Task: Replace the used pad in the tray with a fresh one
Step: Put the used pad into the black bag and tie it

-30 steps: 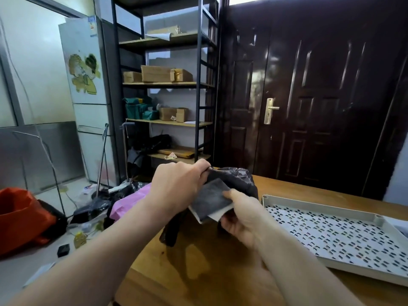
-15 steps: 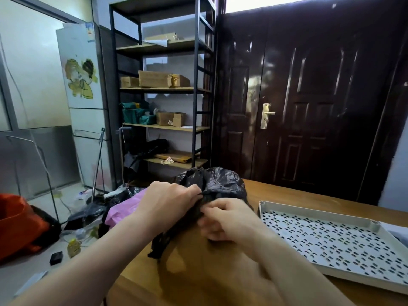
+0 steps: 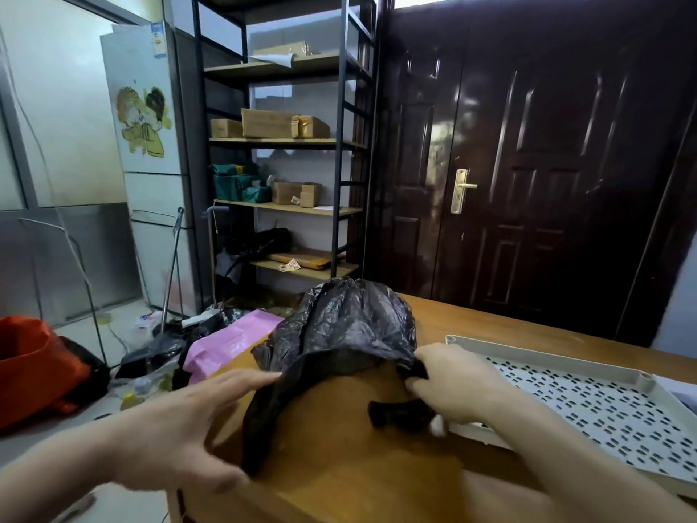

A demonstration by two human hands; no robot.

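Observation:
A crumpled black plastic bag (image 3: 350, 326) stands on the wooden table (image 3: 377, 481), its mouth facing me. My right hand (image 3: 452, 386) pinches the bag's right rim, and a dark handle strip hangs under its fingers. My left hand (image 3: 188, 428) is spread flat, with its fingertips just touching the bag's left edge. The white perforated tray (image 3: 547, 358) lies to the right of the bag, with no pad on its grid. The grey used pad is out of sight.
The table's left edge drops to a floor cluttered with a pink bag (image 3: 230, 341), an orange bag (image 3: 34, 368) and dark rubbish. A metal shelf (image 3: 339, 183) with boxes stands behind, beside a dark door (image 3: 528, 164).
The grey pad held at the bag's mouth has gone from view behind the bag. My left hand let go and opened out to the left. My right hand shifted to the bag's right rim.

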